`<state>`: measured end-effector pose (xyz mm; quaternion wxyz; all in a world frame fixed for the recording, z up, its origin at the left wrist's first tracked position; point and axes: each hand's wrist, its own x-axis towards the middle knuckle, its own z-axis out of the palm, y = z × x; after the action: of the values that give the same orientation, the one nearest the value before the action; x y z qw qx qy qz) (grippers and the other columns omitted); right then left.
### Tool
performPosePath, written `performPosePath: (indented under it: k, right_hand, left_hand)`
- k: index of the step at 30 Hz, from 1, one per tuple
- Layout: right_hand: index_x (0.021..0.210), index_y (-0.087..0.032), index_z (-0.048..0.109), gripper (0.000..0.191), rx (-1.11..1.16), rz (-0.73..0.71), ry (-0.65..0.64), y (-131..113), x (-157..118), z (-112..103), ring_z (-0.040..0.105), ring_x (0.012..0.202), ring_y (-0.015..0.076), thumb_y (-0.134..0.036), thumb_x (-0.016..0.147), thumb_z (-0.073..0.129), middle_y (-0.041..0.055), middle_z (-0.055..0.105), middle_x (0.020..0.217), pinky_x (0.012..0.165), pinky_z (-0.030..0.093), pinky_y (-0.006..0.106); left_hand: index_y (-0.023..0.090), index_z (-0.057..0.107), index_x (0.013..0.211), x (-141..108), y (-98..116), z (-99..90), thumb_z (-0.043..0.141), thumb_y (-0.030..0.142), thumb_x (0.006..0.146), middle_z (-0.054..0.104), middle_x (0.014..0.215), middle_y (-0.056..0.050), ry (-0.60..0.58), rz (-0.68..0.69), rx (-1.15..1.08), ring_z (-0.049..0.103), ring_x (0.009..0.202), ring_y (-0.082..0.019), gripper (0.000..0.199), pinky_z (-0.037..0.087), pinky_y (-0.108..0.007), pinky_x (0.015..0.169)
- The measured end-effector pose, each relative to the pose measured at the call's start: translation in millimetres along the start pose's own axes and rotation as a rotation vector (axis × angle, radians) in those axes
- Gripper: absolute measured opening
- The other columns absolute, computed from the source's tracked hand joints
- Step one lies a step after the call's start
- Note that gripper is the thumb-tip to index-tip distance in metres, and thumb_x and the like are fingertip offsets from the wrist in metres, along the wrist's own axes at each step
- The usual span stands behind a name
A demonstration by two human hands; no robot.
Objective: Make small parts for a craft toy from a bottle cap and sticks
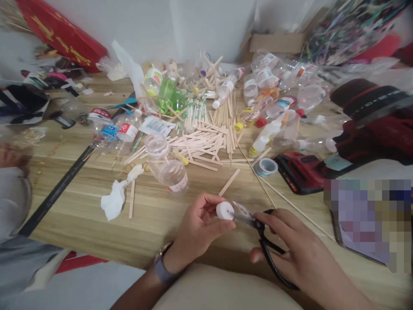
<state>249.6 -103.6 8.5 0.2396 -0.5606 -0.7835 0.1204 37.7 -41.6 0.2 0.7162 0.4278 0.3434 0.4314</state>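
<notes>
Between the thumb and fingers of my left hand (204,221) is a white bottle cap (224,210), its flat top turned to the right. My right hand (297,245) grips black-handled scissors (260,227). Their handles are spread, and a blade tip meets the cap's top; whether it goes through I cannot tell. Just beyond my hands a wooden craft stick (229,182) lies on the table. Farther off stands a clear plastic bottle (172,172) next to a clear open jar-like piece (157,148).
Craft sticks (206,144) and plastic bottles (264,77) crowd the table's (80,185) middle and back. A red and black power tool (300,172), a phone (361,232) and a tape roll (266,166) lie right. Crumpled tissue (114,200) lies left, near another person's sleeve (14,193).
</notes>
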Motion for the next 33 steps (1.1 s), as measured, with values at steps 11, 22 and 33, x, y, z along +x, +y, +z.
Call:
performPosePath:
  k: [11, 22, 33]
  right_hand:
    - [0.111, -0.023, 0.057, 0.033, -0.11, -0.085, -0.001, -5, -5, -7, 0.068, 0.06, 0.013, -0.051, 0.095, 0.051, -0.0013, 0.066, 0.076, 0.046, 0.045, 0.02]
    - [0.105, -0.023, 0.056, 0.038, -0.281, -0.142, 0.069, -11, -1, -7, 0.064, 0.051, 0.0119, -0.053, 0.101, 0.033, -0.0032, 0.066, 0.072, 0.044, 0.041, 0.024]
    - [0.102, -0.023, 0.056, 0.031, -0.442, -0.192, 0.152, -11, -3, -2, 0.058, 0.048, 0.0147, -0.039, 0.104, 0.03, -0.0023, 0.063, 0.066, 0.048, 0.036, 0.028]
  left_hand:
    - [0.018, 0.063, 0.094, -2, -2, 0.9, 0.085, 0.016, 0.068, 0.073, 0.093, -0.002, -0.01, 0.05, -0.037, 0.066, 0.081, -0.01, 0.034, 0.05, -0.019, 0.073]
    - [0.019, 0.062, 0.095, -3, -7, -1.2, 0.084, 0.016, 0.068, 0.072, 0.096, -0.002, 0.031, 0.085, 0.075, 0.066, 0.086, -0.012, 0.034, 0.05, -0.022, 0.079]
    - [0.017, 0.063, 0.089, -2, -3, 2.3, 0.089, 0.02, 0.062, 0.071, 0.087, 0.0, 0.034, -0.046, -0.031, 0.065, 0.079, -0.01, 0.038, 0.049, -0.02, 0.073]
